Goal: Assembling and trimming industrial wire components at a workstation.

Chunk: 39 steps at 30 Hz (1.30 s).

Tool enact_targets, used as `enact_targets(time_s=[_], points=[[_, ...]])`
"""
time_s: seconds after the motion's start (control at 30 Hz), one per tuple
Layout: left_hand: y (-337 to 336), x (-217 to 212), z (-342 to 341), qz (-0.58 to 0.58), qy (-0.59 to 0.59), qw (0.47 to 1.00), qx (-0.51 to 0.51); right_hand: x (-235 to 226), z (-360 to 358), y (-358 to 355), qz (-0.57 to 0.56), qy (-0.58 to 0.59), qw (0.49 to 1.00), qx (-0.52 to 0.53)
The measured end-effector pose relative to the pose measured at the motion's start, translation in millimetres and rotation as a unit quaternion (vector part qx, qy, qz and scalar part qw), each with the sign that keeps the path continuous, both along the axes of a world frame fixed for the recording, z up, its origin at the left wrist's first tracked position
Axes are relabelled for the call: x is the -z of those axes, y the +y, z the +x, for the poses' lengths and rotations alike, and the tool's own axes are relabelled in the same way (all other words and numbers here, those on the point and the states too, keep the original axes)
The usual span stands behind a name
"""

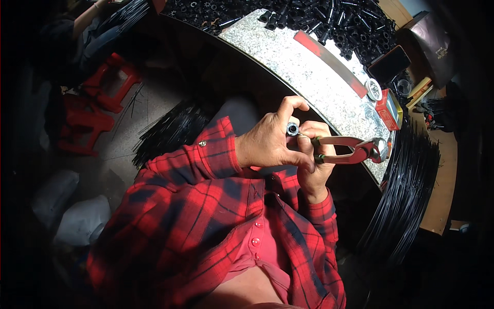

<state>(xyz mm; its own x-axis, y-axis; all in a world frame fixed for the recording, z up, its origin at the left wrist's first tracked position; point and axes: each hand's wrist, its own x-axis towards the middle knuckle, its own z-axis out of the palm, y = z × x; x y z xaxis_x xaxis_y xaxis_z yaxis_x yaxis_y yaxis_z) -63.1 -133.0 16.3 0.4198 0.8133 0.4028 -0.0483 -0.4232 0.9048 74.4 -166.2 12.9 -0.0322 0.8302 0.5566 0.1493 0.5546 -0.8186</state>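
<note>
Black tubes [329,20], a phone [388,63] and a red box [386,109] crowd the table [288,56]. Left hand [270,141] pinches a small ring [292,128], opening toward the camera. Right hand [314,159] grips pliers [350,149], long axis pointing right.

Small ring fitting [292,128]: bright metal, polished, pinched in the left hand [270,141].
Pliers [350,150]: bare metal, dull sheen, reddish tint on the jaws, in the right hand [315,165].
Table [288,56]: speckled grey top, matt, grainy.
Tube pieces [329,23]: black plastic, slightly glossy.
Rod bundle [406,195]: black, thin, glossy.
Shirt [206,206]: red-black checked cloth, soft, matt.
</note>
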Motion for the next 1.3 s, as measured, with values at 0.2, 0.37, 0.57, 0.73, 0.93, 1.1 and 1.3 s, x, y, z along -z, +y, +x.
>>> enact_targets(time_s=[0.2, 0.37, 0.57, 0.73, 0.93, 1.1, 1.3], points=[[-0.1, 1.0, 0.6, 0.006, -0.006, 1.0, -0.001, -8.8, -2.3, -4.1, -0.087, 0.104, 0.99, -0.05], [-0.3, 1.7, 1.6, 0.02, -0.009, 1.0, -0.004, -7.2, 4.6, -3.1, -0.185, 0.211, 0.953, -0.118], [-1.5, -0.2, 0.6, -0.003, -0.017, 1.0, 0.008, -8.8, 4.0, -1.4, -0.245, 0.333, 0.892, -0.184], [-1.7, 1.5, 2.3, -0.003, -0.026, 1.0, 0.011, -6.3, 6.2, -0.5, -0.257, 0.339, 0.885, -0.189], [-0.4, 0.6, 0.8, -0.001, -0.005, 1.0, 0.003, -5.8, 1.2, -4.6, -0.17, 0.202, 0.96, -0.096], [-0.4, 0.6, 1.7, 0.011, -0.004, 1.0, -0.004, 1.3, -1.8, -5.4, -0.043, 0.064, 0.997, -0.01], [0.3, -1.0, 1.9, 0.008, 0.001, 1.0, 0.001, -1.3, -2.9, -4.5, -0.025, 0.029, 0.999, 0.014]])
